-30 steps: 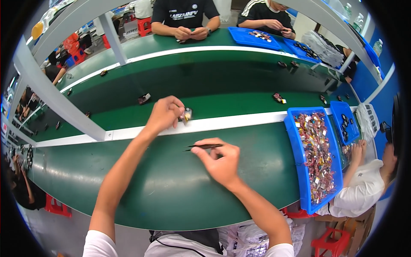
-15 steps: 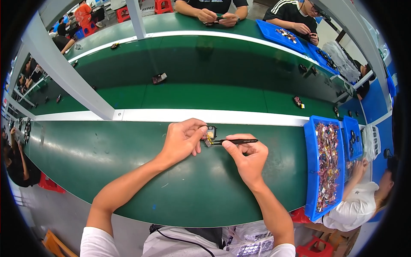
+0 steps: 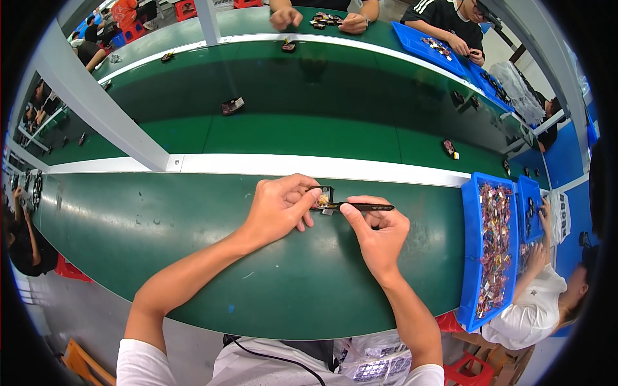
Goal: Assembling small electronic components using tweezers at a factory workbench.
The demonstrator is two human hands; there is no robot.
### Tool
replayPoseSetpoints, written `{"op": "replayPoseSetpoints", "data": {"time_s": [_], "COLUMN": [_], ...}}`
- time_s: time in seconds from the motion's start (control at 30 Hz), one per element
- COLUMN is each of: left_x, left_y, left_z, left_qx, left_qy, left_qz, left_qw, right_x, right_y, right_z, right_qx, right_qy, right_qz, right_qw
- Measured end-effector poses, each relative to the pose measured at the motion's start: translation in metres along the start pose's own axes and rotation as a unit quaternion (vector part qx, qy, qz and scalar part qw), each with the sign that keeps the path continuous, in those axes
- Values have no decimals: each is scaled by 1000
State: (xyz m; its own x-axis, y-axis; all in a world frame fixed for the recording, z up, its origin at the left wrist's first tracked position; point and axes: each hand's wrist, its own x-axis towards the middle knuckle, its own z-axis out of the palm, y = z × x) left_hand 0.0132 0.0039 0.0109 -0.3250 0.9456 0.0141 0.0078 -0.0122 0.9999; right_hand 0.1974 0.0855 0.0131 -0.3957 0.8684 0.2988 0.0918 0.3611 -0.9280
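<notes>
My left hand (image 3: pixel 278 207) pinches a small black plastic housing (image 3: pixel 331 192) just above the green bench, thumb and fingers along its left side. Inside the housing are pale and yellowish parts, too small to make out. Black tweezers (image 3: pixel 370 207) lie almost level in my right hand (image 3: pixel 381 241), gripped between thumb and fingers. Their tips reach the near edge of the housing, beside a small silvery piece. Whether the tips grip anything cannot be seen. My left fingers cover part of the housing.
A blue tray (image 3: pixel 472 257) of many small reddish parts stands at the right, beside a smaller blue tray (image 3: pixel 529 222). Beyond a white rail (image 3: pixel 309 166), a green conveyor belt (image 3: pixel 309 138) carries black housings (image 3: pixel 232 106). Co-workers sit opposite and at the right.
The tweezers and right hand have shifted slightly right; the housing stays in my left hand. Across the belt, a co-worker's hands have parted, and another black housing now shows near the belt's far edge.
</notes>
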Motion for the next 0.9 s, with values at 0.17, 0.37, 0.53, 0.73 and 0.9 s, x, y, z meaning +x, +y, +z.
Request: {"op": "replayPoseSetpoints", "data": {"time_s": [0.17, 0.37, 0.53, 0.73, 0.9], "left_x": [0, 1, 0, 2, 2], "left_y": [0, 4, 4, 1, 0], "left_z": [0, 0, -1, -2, -2], "left_qx": [-13, -14, -31, -60, -58], "left_qy": [-8, -26, -36, -48, -55], "left_qz": [-2, -7, -13, -10, -17], "left_qw": [1000, 1000, 999, 997, 997], "right_x": [-1, 0, 6, 8, 8], "right_y": [0, -2, -18, -20, -22], "right_z": [0, 2, -6, -9, -9], "right_qx": [-10, 93, 127, 140, 135], "right_qy": [-3, -13, -43, -58, -58], "right_qz": [-3, 62, 192, 198, 203], "right_qw": [1000, 994, 972, 968, 968]}}
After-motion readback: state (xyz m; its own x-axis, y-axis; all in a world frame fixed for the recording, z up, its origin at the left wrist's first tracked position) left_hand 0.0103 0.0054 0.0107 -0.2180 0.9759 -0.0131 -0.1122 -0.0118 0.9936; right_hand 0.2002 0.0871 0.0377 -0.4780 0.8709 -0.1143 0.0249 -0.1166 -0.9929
